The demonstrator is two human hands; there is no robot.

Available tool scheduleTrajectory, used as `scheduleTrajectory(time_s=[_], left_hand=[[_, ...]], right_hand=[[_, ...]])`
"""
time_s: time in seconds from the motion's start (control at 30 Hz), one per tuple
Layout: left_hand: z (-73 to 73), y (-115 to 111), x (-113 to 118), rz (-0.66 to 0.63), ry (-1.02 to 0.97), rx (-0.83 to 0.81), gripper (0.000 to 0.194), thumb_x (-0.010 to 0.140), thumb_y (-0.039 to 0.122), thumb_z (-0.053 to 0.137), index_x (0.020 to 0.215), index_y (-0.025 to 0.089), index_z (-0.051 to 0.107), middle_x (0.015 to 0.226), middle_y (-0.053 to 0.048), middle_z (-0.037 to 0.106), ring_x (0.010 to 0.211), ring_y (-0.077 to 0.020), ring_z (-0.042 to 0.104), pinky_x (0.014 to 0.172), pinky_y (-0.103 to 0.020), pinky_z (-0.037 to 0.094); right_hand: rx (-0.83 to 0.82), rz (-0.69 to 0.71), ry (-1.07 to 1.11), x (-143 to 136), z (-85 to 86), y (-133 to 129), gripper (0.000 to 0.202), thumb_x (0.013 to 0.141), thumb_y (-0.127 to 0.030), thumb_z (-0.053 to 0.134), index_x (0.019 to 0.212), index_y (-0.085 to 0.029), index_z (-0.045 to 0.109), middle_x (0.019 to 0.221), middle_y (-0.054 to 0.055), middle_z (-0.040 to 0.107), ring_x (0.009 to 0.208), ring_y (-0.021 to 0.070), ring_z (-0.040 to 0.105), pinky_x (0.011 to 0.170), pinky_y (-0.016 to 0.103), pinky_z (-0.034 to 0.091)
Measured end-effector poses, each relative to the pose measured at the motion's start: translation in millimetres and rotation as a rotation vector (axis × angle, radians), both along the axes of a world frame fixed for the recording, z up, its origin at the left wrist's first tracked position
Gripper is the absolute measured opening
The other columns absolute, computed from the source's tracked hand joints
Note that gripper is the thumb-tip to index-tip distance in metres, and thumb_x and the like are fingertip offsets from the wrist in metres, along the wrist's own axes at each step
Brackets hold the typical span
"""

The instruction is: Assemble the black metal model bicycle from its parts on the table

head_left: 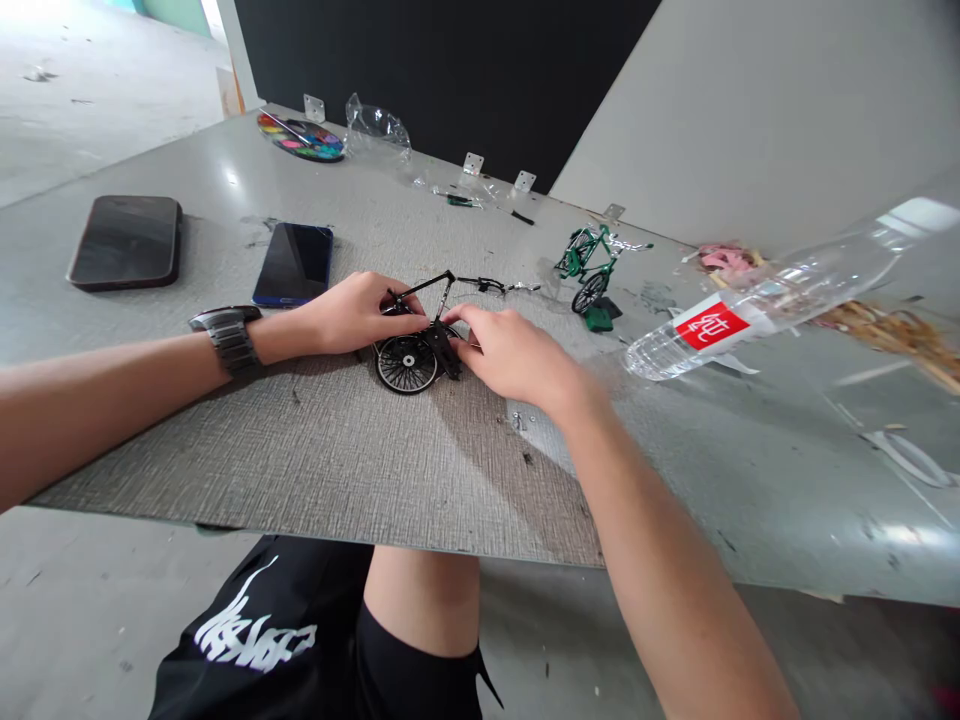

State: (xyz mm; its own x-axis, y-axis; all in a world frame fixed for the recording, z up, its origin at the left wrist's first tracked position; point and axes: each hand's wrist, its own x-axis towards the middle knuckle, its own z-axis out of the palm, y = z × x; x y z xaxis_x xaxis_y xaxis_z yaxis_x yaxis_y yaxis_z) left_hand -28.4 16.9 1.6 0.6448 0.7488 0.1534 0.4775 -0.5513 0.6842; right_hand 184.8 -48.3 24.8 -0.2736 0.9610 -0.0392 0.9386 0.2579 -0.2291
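A black model bicycle (407, 362) stands on the table in front of me, its spoked wheel toward me and its thin frame tubes rising behind. My left hand (358, 315) is closed around the frame from the left, thumb laid along it above the wheel. From the right, my right hand (517, 355) pinches the bike beside a flat black part (444, 352); its fingertips partly cover the spot. A small black and silver handlebar piece (499, 287) lies just behind the hands. Tiny screws (517, 420) are scattered on the table nearer to me.
A finished green model bicycle (592, 262) stands at the back right. A plastic bottle (709, 325) rises at the right. Two phones, one black (127, 240) and one blue (295, 262), lie left. Farther back are a paint palette (300, 137), a clear plastic wrapper (379, 130) and a screwdriver (459, 201).
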Motion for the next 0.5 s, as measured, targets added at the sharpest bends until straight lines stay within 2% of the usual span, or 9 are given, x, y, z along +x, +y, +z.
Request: scheduleTrajectory(time_s=[0.13,0.37,0.5], left_hand=[[0.3,-0.6,-0.5,0.0,0.003,0.001,0.036,0.084,0.049,0.06,0.092,0.017,0.075,0.071,-0.003,0.068,0.06,-0.0136,0.052,0.058,-0.028,0.035],[-2.4,2.1,-0.8,-0.031,-0.028,-0.026,0.035,0.085,0.046,0.061,0.094,0.015,0.074,0.081,-0.005,0.073,0.07,-0.0155,0.06,0.065,-0.027,0.042],[-1.7,2.5,-1.2,-0.042,-0.017,-0.001,0.036,0.086,0.045,0.06,0.095,0.014,0.074,0.082,-0.005,0.072,0.071,-0.0152,0.061,0.066,-0.027,0.043]], right_hand=[[0.051,-0.009,-0.015,0.4,0.7,0.7,0.031,0.095,-0.034,0.05,0.121,-0.026,0.065,0.098,0.007,0.072,0.08,0.0226,0.066,0.069,0.036,0.047],[0.109,0.043,-0.002,-1.8,-2.3,3.0,0.029,0.095,-0.033,0.05,0.118,-0.024,0.066,0.101,0.006,0.072,0.084,0.0226,0.065,0.071,0.036,0.047],[0.122,0.061,0.013,-1.7,-4.2,4.5,0.028,0.095,-0.032,0.051,0.117,-0.023,0.066,0.106,0.007,0.071,0.09,0.0232,0.065,0.078,0.038,0.048]])
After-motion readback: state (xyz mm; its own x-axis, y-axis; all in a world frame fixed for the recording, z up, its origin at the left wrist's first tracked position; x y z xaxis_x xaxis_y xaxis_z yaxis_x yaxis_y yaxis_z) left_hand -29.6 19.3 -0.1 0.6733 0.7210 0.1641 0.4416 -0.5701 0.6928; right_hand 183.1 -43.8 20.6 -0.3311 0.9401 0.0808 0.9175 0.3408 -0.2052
